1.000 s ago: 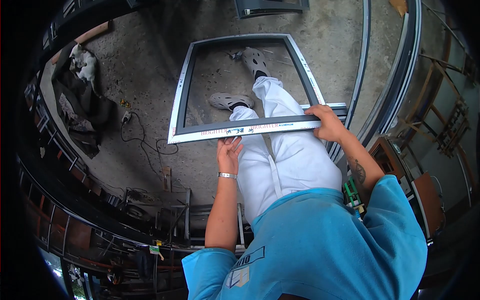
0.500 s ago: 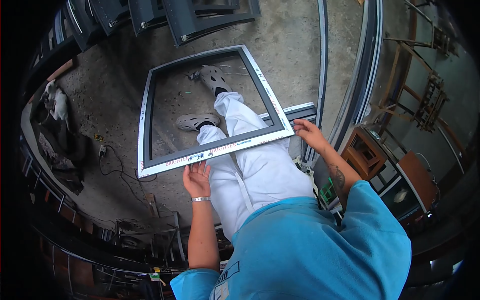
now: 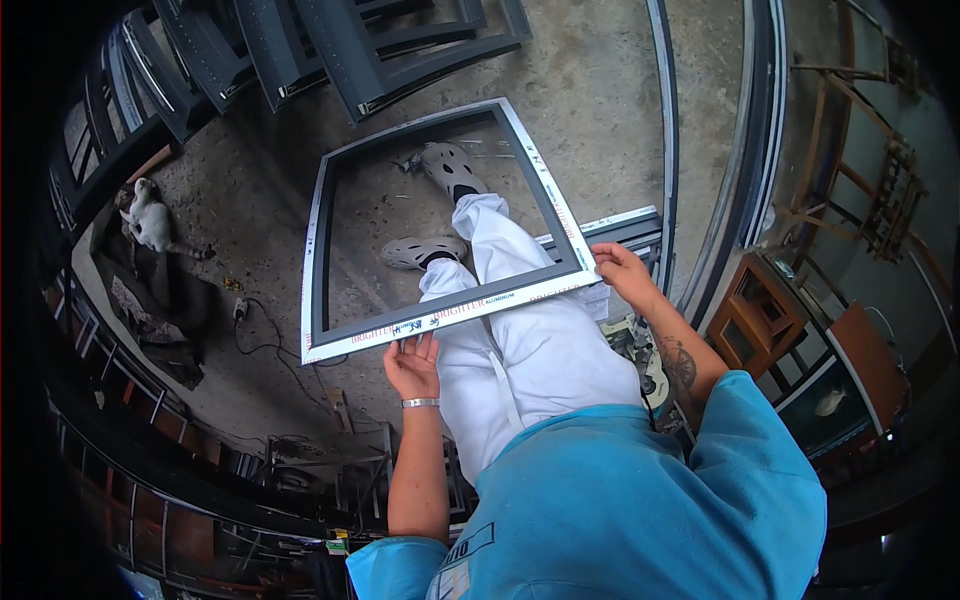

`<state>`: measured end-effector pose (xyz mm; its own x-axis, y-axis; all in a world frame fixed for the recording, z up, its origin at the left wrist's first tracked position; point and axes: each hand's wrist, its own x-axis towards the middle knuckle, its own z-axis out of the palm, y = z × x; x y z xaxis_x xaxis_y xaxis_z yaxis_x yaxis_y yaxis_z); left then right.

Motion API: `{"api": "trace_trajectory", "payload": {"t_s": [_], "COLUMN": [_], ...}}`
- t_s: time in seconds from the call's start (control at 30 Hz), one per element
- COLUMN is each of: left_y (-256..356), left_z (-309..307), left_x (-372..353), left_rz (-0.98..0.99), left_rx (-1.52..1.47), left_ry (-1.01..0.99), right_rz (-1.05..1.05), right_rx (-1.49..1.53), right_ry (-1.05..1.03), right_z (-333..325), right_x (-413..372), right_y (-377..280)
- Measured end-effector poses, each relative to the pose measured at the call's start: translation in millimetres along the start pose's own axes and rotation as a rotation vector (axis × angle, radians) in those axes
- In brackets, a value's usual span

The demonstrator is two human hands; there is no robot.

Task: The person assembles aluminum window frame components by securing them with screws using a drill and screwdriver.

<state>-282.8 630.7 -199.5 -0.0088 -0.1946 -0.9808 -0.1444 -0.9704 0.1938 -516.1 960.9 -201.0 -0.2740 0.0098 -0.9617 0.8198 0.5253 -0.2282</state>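
A rectangular aluminum window frame (image 3: pixel 440 322), dark grey inside with white printed protective film outside, is held in front of my legs. No pane shows in it; my shoes and the floor are visible through the opening. My left hand (image 3: pixel 413 367) supports the near rail from below, palm up, with its fingertips tucked behind the edge. At the near right corner my right hand (image 3: pixel 620 270) grips the frame between thumb and fingers. Handwritten marks and red "BRIGHTER" lettering run along the film.
Several dark frames (image 3: pixel 350 60) stand at the upper left. Long metal profiles (image 3: pixel 668 120) lie to the right, near a brown wooden stool (image 3: pixel 755 310). A cat (image 3: pixel 152 222) is on the left, near a black cable (image 3: pixel 262 345) on the concrete floor (image 3: pixel 590 130).
My view has shifted, so the surroundings, the window frame and my hands all appear farther right and slightly lower. Both hands keep their hold. The cat has changed its posture and its tail now shows.
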Motion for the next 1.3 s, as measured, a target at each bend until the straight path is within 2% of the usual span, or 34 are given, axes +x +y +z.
{"api": "trace_trajectory", "payload": {"t_s": [0.17,0.23,0.27,0.3,0.37,0.43,0.5,0.53,0.57,0.63,0.67,0.7,0.73,0.77,0.87,0.9,0.97,1.03,1.1,1.17,1.2,1.27,1.3], "left_y": [-12.4,-22.8,-27.7,-33.5,-44.4,-55.3,-59.1,-55.1,-51.5,-42.3,-35.3,-27.9,-18.7,-13.3,-16.9,-15.4,-28.4,-12.0,-7.9,10.4,13.2,18.8,12.5], "left_z": [8.0,11.6,17.3,21.4,26.4,21.4,11.9,5.8,0.7,-13.7,-23.7,-31.8,-37.6,-49.2,-94.1,-106.0,-139.4,-152.1,-178.0,-196.9,-213.0,-250.5,-267.9], "left_x": [-9.4,-16.7,-23.5,-28.1,-35.9,-45.3,-60.0,-69.1,-78.9,-99.3,-109.8,-119.0,-131.9,-138.9,-147.6,-141.2,-142.2,-159.6,-163.2,-194.2,-208.2,-231.0,-243.7], "left_rz": [0.026,-0.050,-0.075,-0.063,-0.085,-0.044,-0.076,-0.031,-0.043,0.002,0.020,0.035,0.086,0.127,0.423,0.462,0.595,0.572,0.784,1.108,1.110,1.452,1.457], "left_rx": [-0.007,0.049,0.015,0.003,-0.053,-0.056,0.263,0.225,0.226,0.174,0.137,0.101,0.135,0.096,0.340,0.294,0.312,0.172,-0.039,0.009,-0.016,0.432,0.410], "left_ry": [0.005,-0.054,-0.048,-0.050,0.081,0.105,0.057,0.064,0.023,-0.013,-0.009,-0.011,0.030,0.026,0.175,0.174,0.223,0.203,0.228,0.362,0.370,0.586,0.590], "right_rz": [-0.117,-0.149,-0.248,-0.264,-0.524,-0.631,-0.686,-0.658,-0.697,-0.898,-0.968,-0.848,-0.719,-0.739,-0.733,-0.820,-0.836,-0.884,-0.894,-0.854,-0.865,-0.929,-0.942], "right_rx": [-0.103,-0.403,-0.681,-0.687,-1.143,-1.091,-0.936,-0.926,-0.945,-1.131,-1.153,-1.181,-1.209,-1.248,-1.323,-1.333,-1.353,-1.333,-1.432,-1.542,-1.564,-1.669,-1.686], "right_ry": [0.004,0.115,0.190,0.184,0.310,0.049,-0.271,-0.380,-0.418,-0.245,-0.267,-0.336,-0.396,-0.402,-0.398,-0.390,-0.436,-0.483,-0.506,-0.589,-0.590,-0.644,-0.635], "right_z": [3.9,11.8,20.2,31.3,56.8,90.9,137.4,162.5,186.2,229.9,241.7,249.0,253.4,256.4,255.2,252.6,250.6,248.9,250.2,244.0,238.3,230.8,227.3], "right_x": [9.4,8.1,-9.2,-19.4,-32.0,-35.4,-32.1,-41.9,-48.2,-62.0,-55.8,-42.3,-34.0,-33.7,-61.5,-72.0,-110.2,-171.1,-238.3,-293.2,-322.6,-378.2,-402.2], "right_y": [5.2,-0.1,-23.2,-37.0,-60.4,-80.5,-80.9,-90.8,-92.9,-94.6,-94.3,-93.5,-95.0,-97.5,-126.6,-133.0,-153.2,-169.6,-179.4,-171.4,-164.5,-155.1,-148.4]}}
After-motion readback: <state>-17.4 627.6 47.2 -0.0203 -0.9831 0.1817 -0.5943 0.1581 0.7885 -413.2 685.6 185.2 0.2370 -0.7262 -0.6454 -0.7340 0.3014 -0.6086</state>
